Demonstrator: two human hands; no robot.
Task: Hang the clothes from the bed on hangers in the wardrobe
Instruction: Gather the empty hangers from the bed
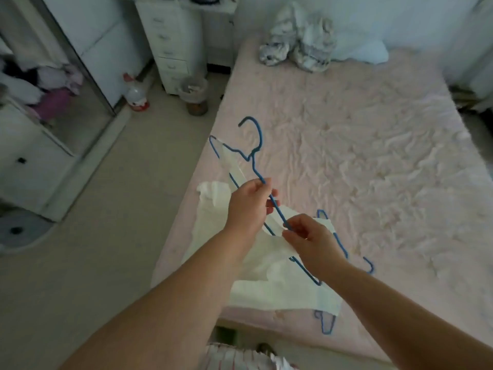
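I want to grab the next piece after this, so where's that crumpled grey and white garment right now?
The crumpled garment lies at the bed's far end, by the pale blue pillow.

1. There is just one camera, and it sits on my head.
2. It looks forward and down, over my two arms, at the bed (360, 156) in front of me.
3. It is close to my hands, which show big in the middle.
4. The view is wide. The floor (106, 209) shows on my left, and the drawers (170, 44) show far off at the top.
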